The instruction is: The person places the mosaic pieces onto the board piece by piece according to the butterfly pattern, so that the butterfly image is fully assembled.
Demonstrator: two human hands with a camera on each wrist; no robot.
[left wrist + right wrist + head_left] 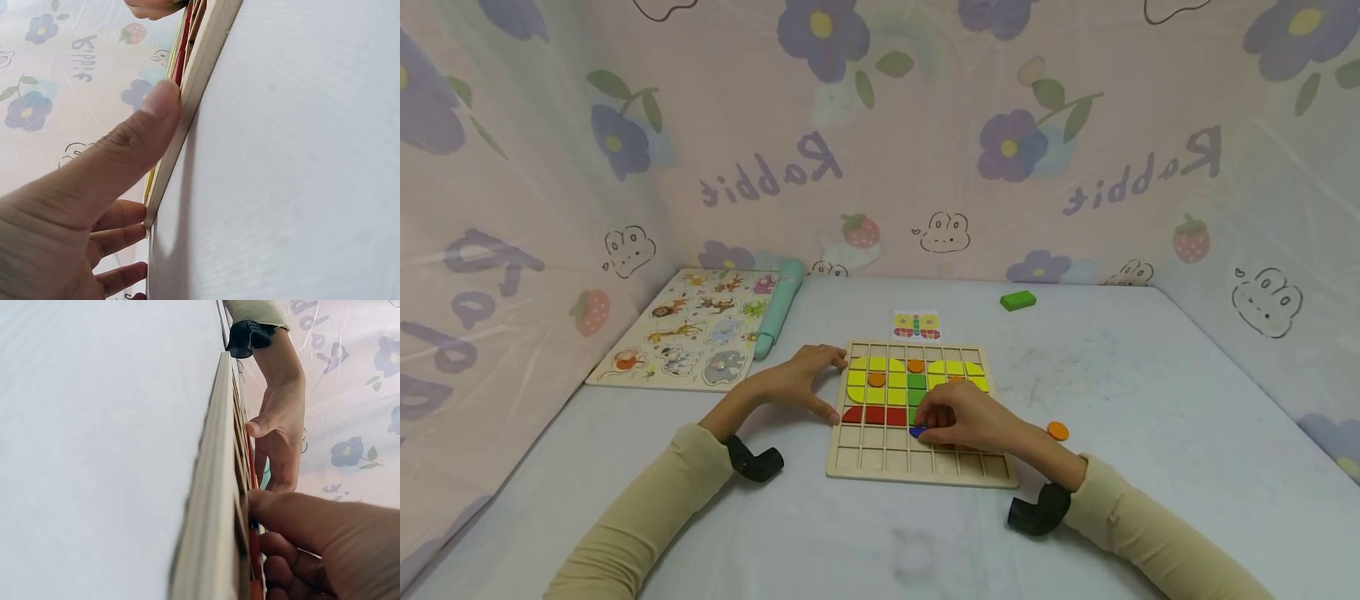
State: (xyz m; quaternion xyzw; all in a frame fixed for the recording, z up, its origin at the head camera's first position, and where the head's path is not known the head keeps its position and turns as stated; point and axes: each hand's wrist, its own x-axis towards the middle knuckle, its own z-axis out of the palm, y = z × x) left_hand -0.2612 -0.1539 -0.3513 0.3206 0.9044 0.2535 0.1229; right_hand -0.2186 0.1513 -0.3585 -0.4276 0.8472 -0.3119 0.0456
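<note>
A wooden grid board [880, 460] lies flat on the table, with yellow, red, green and orange pieces in its cells. My left hand [801, 379] rests along its left edge, thumb and fingers spread; in the left wrist view the thumb [134, 134] touches the board's side. Over the middle of the board, my right hand [966, 414] pinches a small blue piece [917, 432] just below the green column [916, 382]. Its fingers partly hide that piece and cover cells on the right. Red pieces [874, 416] fill a row left of the green column.
Behind the board lies a small pattern card [916, 325]. An orange disc [1057, 431] sits right of the board, by the right forearm. Farther back is a green block [1018, 301]. An animal puzzle board [692, 333] and a mint-green stick-shaped object [781, 308] occupy the left side.
</note>
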